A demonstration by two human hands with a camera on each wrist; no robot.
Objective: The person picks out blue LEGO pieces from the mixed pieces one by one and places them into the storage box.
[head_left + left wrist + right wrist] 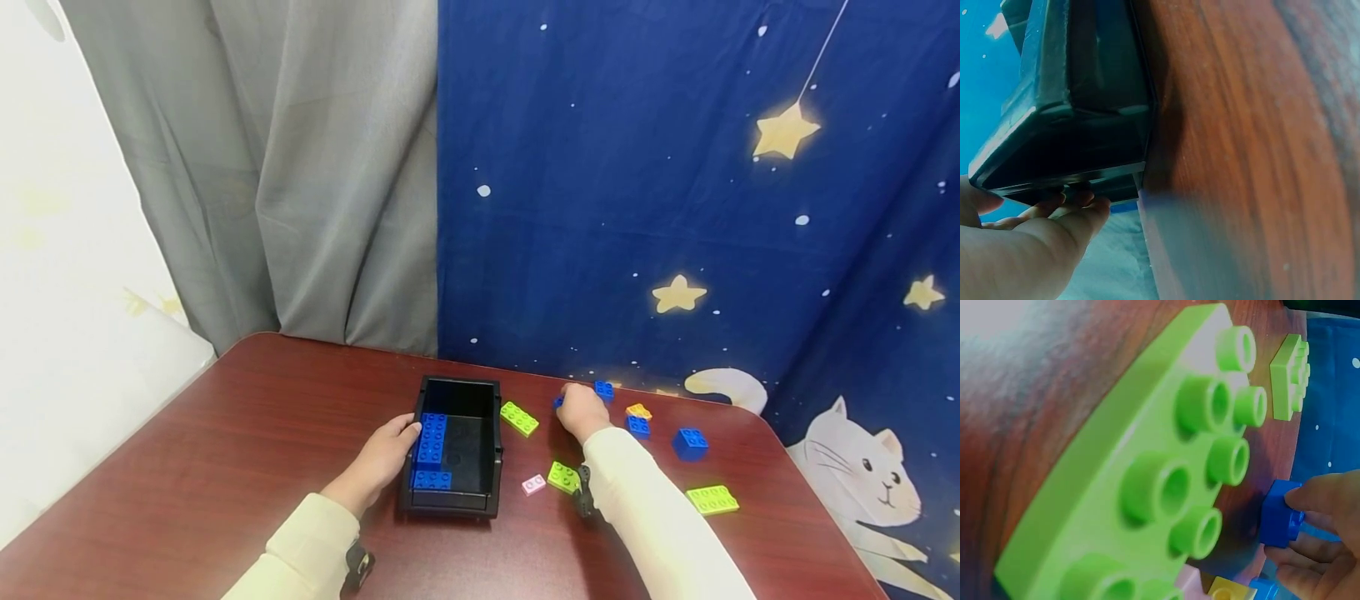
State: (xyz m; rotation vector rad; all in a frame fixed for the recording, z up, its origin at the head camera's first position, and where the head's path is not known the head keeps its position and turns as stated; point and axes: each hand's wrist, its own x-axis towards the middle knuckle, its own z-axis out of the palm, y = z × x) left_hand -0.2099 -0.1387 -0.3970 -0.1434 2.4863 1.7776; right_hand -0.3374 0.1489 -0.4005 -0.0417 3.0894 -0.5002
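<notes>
My left hand (381,457) grips the left side of an open black bin (454,502), thumb at the rim; in the left wrist view its fingers curl against the wall. Blue toy bricks (431,439) lie along the left side inside the bin. Toward the back of the table, my right hand (585,412) pinches a small blue brick (1277,514) between thumb and fingers; the head view shows only a bit of it. A lime green brick (519,419) lies between the bin and that hand. Another green brick (1147,469) looms large in the right wrist view.
Below the right hand lie a pink brick (533,485) and a green brick (563,477) near the sleeve. Blue bricks (690,444) and an orange piece (639,411) sit to the right, with a green brick (712,500) nearer. Curtains (570,192) hang behind the table.
</notes>
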